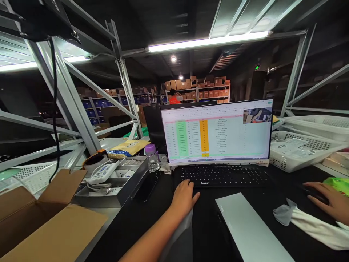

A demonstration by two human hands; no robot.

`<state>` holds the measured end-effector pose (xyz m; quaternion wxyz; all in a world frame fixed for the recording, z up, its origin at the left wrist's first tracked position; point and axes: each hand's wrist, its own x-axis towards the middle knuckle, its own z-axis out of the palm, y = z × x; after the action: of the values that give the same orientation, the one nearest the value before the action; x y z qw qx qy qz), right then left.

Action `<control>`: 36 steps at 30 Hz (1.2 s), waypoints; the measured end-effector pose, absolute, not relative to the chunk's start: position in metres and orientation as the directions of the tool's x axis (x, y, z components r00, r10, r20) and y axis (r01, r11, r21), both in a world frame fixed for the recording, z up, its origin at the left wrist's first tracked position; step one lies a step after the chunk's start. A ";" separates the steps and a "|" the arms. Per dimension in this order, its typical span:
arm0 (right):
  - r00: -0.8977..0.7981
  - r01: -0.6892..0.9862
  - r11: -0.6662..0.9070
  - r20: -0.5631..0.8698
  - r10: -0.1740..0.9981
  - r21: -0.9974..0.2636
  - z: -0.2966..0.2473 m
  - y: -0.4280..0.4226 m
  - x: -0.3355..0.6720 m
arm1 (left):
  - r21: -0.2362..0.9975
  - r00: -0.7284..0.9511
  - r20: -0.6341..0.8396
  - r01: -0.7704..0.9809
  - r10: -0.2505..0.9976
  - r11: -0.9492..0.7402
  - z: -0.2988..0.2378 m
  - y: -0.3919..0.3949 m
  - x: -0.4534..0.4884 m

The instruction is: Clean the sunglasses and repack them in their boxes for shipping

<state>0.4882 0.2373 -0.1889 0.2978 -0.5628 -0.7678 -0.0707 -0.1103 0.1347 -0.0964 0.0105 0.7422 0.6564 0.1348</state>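
My left hand [184, 196] rests at the lower left corner of a black keyboard [226, 175], fingers curled down onto the keys and holding nothing I can see. My right hand [328, 199] lies at the right edge over a dark computer mouse [313, 193], fingers draped on it. Behind the keyboard stands a monitor [216, 131] with a spreadsheet that has green and orange columns. A grey flat box [251, 229] lies between my arms on the black desk [136, 222].
An open cardboard box [40, 222] sits at the lower left. A grey tray [114, 183] holds a scanner and small items, with a purple-capped bottle [152, 157] beside it. White baskets [302, 149] stand at right. A white cloth [313, 225] lies near my right hand. A distant person in orange [173, 97] stands by shelves.
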 end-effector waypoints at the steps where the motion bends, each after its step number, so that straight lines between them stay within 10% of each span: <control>1: -0.184 0.905 0.355 0.537 0.823 -0.234 -0.188 0.238 0.488 | 0.192 0.099 0.186 0.972 0.978 -0.135 -0.096 0.135 -0.110; 36: -0.186 0.925 0.325 0.513 0.838 -0.197 -0.191 0.238 0.493 | 0.170 0.092 0.200 0.977 0.976 -0.127 -0.101 0.140 -0.114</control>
<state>0.4928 0.2377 -0.1910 0.2756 -0.5756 -0.7659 -0.0788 -0.1141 0.1398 -0.1006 -0.0034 0.7388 0.6608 0.1322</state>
